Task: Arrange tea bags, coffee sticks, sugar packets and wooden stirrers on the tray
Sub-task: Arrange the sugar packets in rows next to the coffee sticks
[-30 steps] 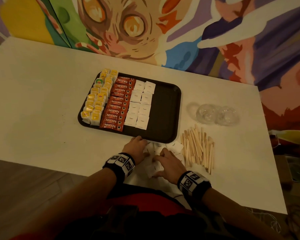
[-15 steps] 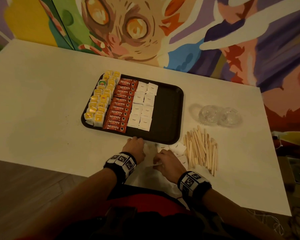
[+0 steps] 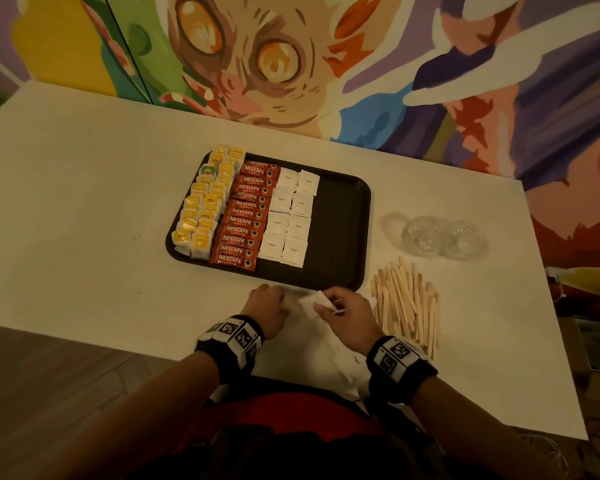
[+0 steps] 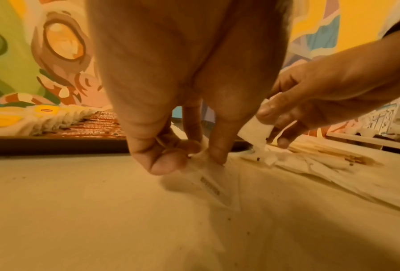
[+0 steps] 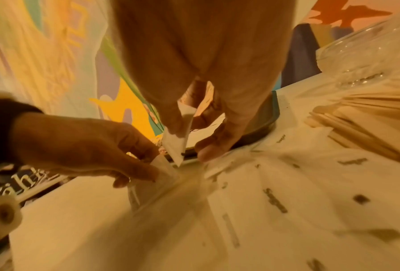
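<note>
Both hands just near of tray (image 3: 340, 233), over loose sugar packets (image 5: 310, 183) on white table (image 3: 84, 220). Left hand (image 3: 267, 311) pinching one packet (image 4: 213, 180) flat-ish against table, right hand (image 3: 349, 318) holding another packet (image 3: 314, 301) lifted between thumb and fingers. Tray so far: tea bags (image 3: 205, 206) left, coffee sticks (image 3: 246, 213) middle, sugar rows (image 3: 290, 216) next, right side bare. Wooden stirrers (image 3: 407, 303) piled right of hands, glass bowls (image 3: 440, 239) beyond.

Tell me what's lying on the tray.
On the tray: tea bags along its left side, then coffee sticks, then sugar packets in two columns. Its right part is bare. Whatever lies beneath the rows is covered.
</note>
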The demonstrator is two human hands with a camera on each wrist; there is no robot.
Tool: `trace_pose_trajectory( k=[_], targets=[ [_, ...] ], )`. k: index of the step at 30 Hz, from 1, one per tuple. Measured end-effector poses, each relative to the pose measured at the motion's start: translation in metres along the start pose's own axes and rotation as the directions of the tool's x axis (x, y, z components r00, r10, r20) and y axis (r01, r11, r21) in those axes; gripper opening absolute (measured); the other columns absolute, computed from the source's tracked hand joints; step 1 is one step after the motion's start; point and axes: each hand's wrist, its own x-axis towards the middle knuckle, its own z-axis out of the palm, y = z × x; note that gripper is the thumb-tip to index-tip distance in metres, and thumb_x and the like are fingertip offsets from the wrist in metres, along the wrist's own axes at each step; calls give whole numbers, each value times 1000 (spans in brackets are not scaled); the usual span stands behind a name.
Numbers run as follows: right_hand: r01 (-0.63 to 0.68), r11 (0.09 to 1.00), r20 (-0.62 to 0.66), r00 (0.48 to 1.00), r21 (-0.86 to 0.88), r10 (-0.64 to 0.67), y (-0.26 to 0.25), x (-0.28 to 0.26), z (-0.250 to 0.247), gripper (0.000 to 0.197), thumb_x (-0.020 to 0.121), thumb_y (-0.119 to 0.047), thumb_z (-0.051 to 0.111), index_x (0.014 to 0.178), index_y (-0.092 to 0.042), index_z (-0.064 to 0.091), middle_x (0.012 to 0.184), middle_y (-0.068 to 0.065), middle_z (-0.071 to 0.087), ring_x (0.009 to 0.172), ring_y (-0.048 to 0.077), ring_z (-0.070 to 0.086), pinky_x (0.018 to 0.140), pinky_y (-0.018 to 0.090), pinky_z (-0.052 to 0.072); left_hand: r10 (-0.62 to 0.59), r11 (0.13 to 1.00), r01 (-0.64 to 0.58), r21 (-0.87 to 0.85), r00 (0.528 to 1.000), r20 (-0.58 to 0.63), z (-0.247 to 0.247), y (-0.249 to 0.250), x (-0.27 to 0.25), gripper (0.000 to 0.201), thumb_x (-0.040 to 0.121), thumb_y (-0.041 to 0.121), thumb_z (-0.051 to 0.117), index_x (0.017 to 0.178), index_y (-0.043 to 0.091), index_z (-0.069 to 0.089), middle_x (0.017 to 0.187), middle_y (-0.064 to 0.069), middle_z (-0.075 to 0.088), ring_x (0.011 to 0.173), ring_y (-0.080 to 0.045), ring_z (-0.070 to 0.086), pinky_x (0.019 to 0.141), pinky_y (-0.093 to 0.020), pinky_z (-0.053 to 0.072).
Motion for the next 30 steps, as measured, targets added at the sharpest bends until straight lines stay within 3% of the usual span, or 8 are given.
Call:
trace_pose_trajectory(
  k=[4, 7, 10, 12, 16, 18, 23, 30],
  targets=[
    [-48, 979, -26, 998, 197, 54, -12, 13, -1, 14, 95, -16, 61, 109, -19, 62, 103, 1, 65, 87, 14, 67, 72, 26, 60, 41, 993, -49, -103, 996, -83, -20, -7, -7, 19, 95, 17, 56, 110, 9, 65, 110, -7, 62, 97, -17, 54, 82, -22, 39],
    [-51, 970, -49, 997, 237, 64, -20, 25, -4, 22, 94, -10, 63, 112, -21, 58, 105, -3, 63, 90, 15, 66, 66, 19, 57, 29, 981, -51, -187, 993, -117, -41, -14, -6, 14, 95, 14, 56, 100, 8, 67, 103, -6, 63, 97, -20, 57, 80, -24, 40],
    [-52, 967, -111, 990, 249, 82, -24, 40, -3, 32, 87, -13, 72, 113, -26, 57, 109, -5, 62, 94, 16, 66, 70, 24, 59, -2, 958, -42, -284, 988, -152, -61, -21, 2, 13, 96, 14, 55, 90, 6, 62, 96, -8, 62, 91, -21, 55, 78, -28, 41],
    [-56, 970, -148, 985, 237, 93, -26, 50, 0, 35, 85, -18, 76, 112, -29, 56, 108, -1, 66, 95, 16, 67, 75, 31, 61, -48, 953, -7, -303, 983, -175, -72, -23, 11, 15, 96, 16, 55, 93, 3, 62, 95, -7, 58, 90, -20, 52, 78, -28, 39],
    [-76, 972, -168, 979, 220, 114, -32, 67, 5, 29, 86, -20, 74, 112, -20, 62, 103, 5, 70, 86, 15, 69, 68, 23, 59, -119, 965, 70, -252, 975, -188, -81, -24, 30, 18, 94, 21, 59, 100, 4, 61, 100, -8, 57, 95, -22, 53, 78, -29, 39],
    [-87, 978, -173, 977, 188, 120, -34, 74, 9, 26, 87, -21, 73, 113, -19, 66, 103, 6, 70, 83, 18, 69, 73, 28, 60, -142, 967, 95, -238, 972, -188, -81, -23, 37, 23, 93, 23, 61, 110, 8, 60, 107, -7, 57, 106, -25, 54, 83, -31, 42],
    [-134, 987, -113, 983, 89, 144, -36, 88, 19, 21, 95, -15, 62, 115, -17, 68, 115, 5, 68, 98, 21, 67, 91, 37, 56, -153, 968, 117, -224, 976, -152, -78, -22, 53, 34, 91, 24, 64, 123, 21, 58, 129, -6, 54, 119, -26, 49, 99, -37, 42],
    [-153, 988, -95, 984, 15, 154, -41, 99, 30, 23, 93, -11, 65, 116, -13, 68, 110, 8, 68, 99, 20, 65, 92, 35, 55, -139, 983, 131, -132, 989, -58, -82, -21, 66, 39, 92, 24, 61, 131, 21, 55, 134, -7, 51, 123, -28, 48, 104, -38, 43]
  ],
)
